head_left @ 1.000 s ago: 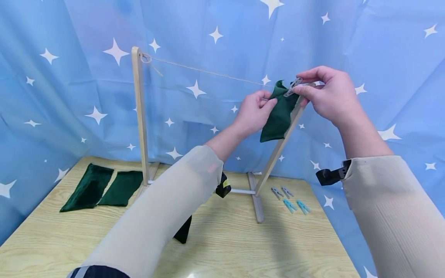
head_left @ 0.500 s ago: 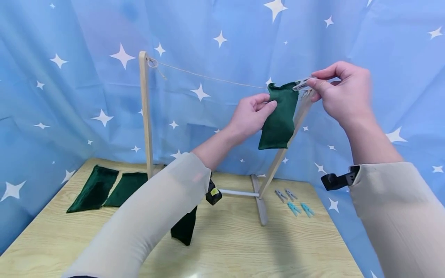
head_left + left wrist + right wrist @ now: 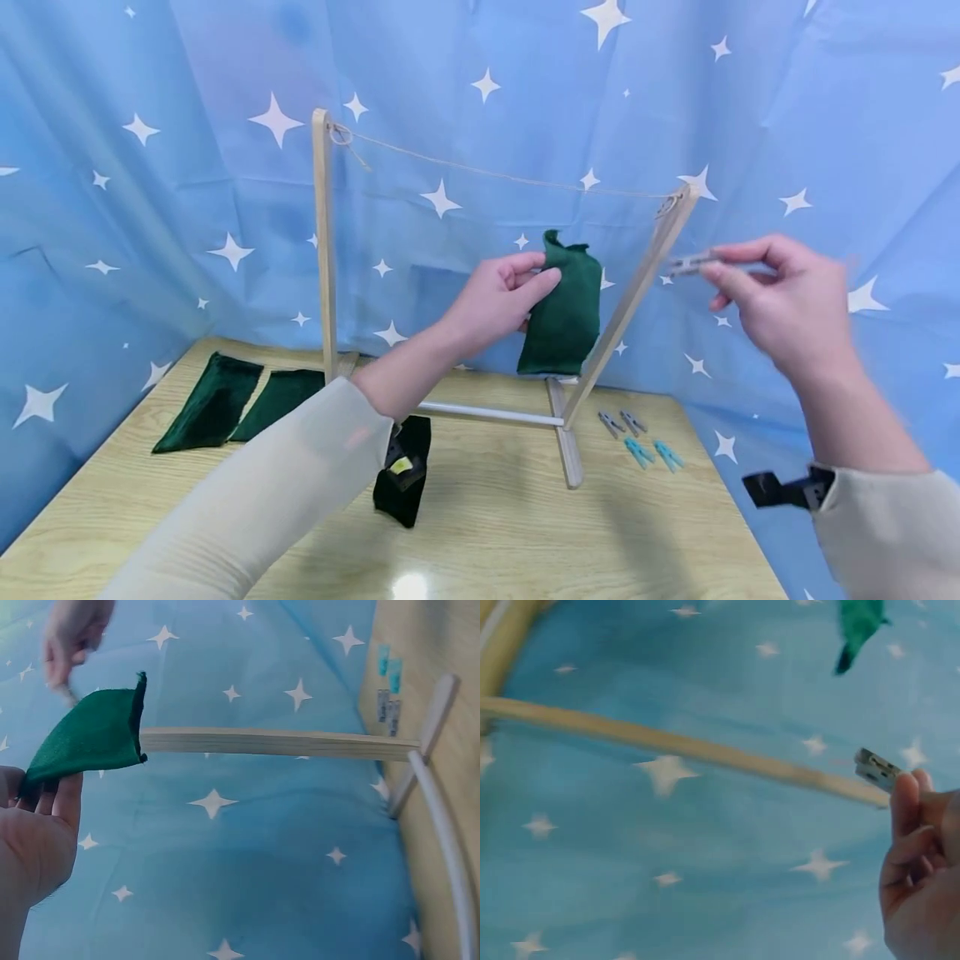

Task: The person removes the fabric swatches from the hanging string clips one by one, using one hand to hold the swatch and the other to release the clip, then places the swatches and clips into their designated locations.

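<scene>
In the head view my left hand (image 3: 501, 298) pinches a small dark green cloth (image 3: 564, 312) by its left edge, below the string (image 3: 480, 172) and apart from it. The cloth hangs down with its top edge wrinkled; the left wrist view shows the same green cloth (image 3: 94, 733) reaching out from the fingers. To the right, beyond the post, my right hand (image 3: 787, 304) pinches a grey clothespin (image 3: 690, 264), blurred in the head view. From the right wrist the clothespin (image 3: 877, 769) juts out past the fingertips, with nothing in its jaws.
A wooden frame with a left post (image 3: 324, 242) and a right post (image 3: 630, 300) carries the string. Two green cloths (image 3: 210, 404) lie at the table's left, and a dark cloth (image 3: 405, 483) near the middle. Grey and blue clothespins (image 3: 640, 452) lie at right.
The clothespin has come off the green cloth, and my right hand has drawn it to the right and down. My left hand has lowered the cloth away from the string.
</scene>
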A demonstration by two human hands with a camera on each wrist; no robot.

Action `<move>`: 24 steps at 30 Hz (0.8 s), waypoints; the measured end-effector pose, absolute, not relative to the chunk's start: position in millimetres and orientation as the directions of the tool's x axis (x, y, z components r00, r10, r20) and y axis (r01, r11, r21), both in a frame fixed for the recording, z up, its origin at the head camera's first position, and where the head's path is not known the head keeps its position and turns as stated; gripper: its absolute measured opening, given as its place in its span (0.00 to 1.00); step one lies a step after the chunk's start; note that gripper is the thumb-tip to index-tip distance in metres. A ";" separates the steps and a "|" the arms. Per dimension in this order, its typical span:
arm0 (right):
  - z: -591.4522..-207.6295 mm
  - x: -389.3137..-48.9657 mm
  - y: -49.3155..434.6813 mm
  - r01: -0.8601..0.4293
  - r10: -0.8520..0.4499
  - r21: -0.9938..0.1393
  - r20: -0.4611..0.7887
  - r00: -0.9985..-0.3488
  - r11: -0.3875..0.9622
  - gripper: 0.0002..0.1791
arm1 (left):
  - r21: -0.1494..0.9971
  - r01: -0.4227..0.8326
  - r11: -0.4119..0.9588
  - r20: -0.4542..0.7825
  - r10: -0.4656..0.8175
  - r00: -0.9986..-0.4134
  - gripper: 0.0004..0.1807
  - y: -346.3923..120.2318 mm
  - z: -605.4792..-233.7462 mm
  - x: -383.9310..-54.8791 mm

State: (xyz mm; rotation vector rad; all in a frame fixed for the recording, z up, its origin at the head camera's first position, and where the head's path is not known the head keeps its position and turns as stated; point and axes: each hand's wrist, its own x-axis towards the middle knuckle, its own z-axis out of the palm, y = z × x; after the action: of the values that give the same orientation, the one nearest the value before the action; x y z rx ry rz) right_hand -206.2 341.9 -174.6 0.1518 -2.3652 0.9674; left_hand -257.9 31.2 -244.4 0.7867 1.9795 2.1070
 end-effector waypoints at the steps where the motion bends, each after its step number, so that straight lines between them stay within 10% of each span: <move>1: -186.3 -203.6 347.8 -0.277 0.107 -0.611 0.516 -0.850 0.742 0.10 | 0.965 0.235 -0.117 0.262 0.449 -0.854 0.31 27.7 -249.5 -255.4; 10: -296.4 -185.4 397.5 -0.048 0.153 -0.693 0.225 -0.962 0.720 0.28 | 0.987 0.158 -0.032 0.154 0.472 -0.868 0.32 0.4 -292.8 -237.7; 24: -437.9 -183.5 427.0 0.258 0.234 -0.744 -0.141 -0.962 0.617 0.34 | 0.999 0.028 0.040 0.004 0.489 -0.872 0.36 -16.4 -360.6 -226.7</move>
State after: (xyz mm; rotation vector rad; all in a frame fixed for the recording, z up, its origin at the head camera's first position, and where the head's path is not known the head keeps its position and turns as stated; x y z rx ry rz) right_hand -183.5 427.0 -437.9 -0.4339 -2.8512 1.3193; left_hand -226.7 -16.4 -360.6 0.5236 1.9864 1.8940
